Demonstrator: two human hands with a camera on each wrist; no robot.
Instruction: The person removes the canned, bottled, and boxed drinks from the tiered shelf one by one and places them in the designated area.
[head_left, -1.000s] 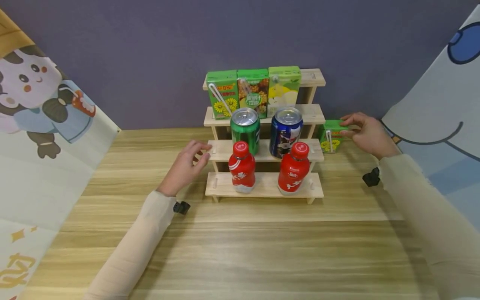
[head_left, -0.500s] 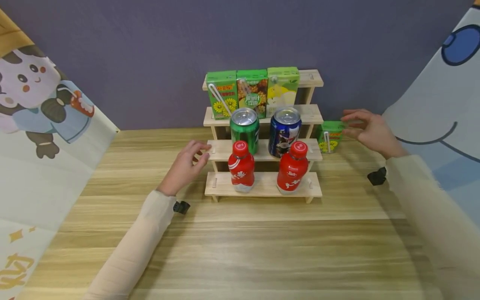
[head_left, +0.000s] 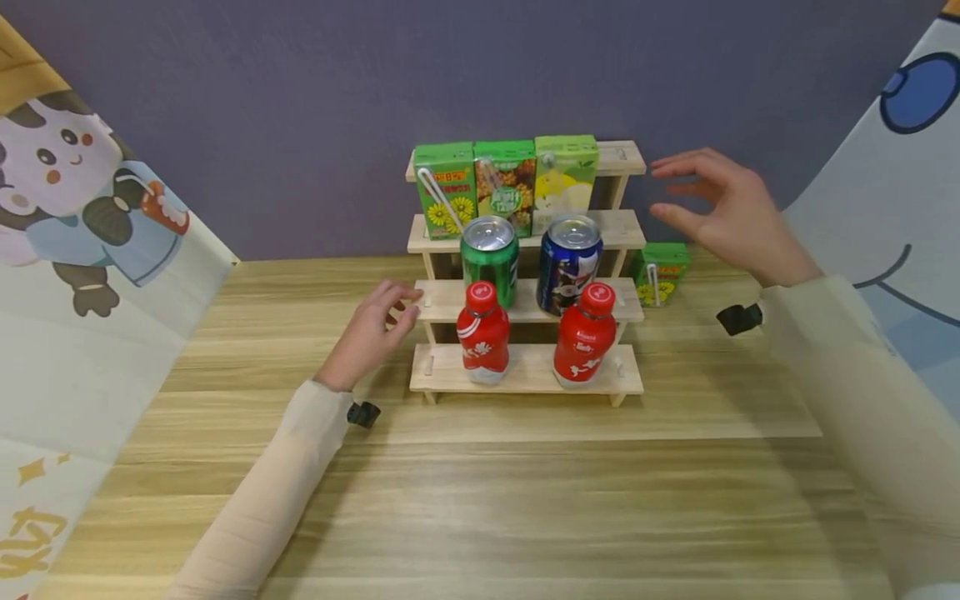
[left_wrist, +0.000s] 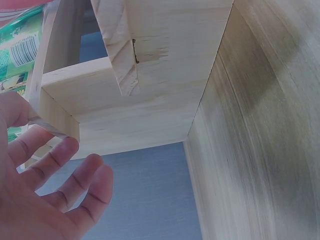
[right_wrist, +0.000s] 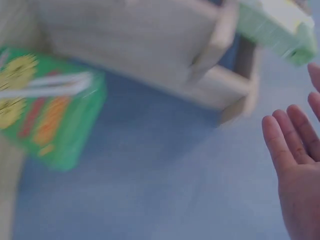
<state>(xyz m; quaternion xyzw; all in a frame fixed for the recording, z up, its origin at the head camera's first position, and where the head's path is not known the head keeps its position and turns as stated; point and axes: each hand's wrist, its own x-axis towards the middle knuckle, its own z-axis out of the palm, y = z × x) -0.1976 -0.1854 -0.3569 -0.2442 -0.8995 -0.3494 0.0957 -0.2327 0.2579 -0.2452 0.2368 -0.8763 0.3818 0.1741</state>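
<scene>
A stepped wooden shelf (head_left: 534, 367) stands by the back wall, holding drinks. My left hand (head_left: 372, 333) is at its left end, thumb and index finger pinching a board's edge; the left wrist view shows the remaining fingers (left_wrist: 92, 195) loosely bent under it. Beside the top tier, my right hand (head_left: 723, 208) is raised in the air, holding nothing, fingers spread from the thumb. Below it, a green juice box (head_left: 662, 273) with a straw stands on the table right of the shelf. Nearest on the shelf is a pale green pear-picture juice box (head_left: 564, 185).
Two more juice boxes, one with yellow flowers (head_left: 444, 187) and one brown and green (head_left: 506, 187), share the upper tier. A green can (head_left: 490, 258) and blue can (head_left: 570, 262) stand below, then two red bottles (head_left: 483, 337). Printed panels flank the wooden table (head_left: 480, 508).
My right hand has let go of the green juice box on the table and risen up and left, toward the top tier. The left hand stays at the shelf.
</scene>
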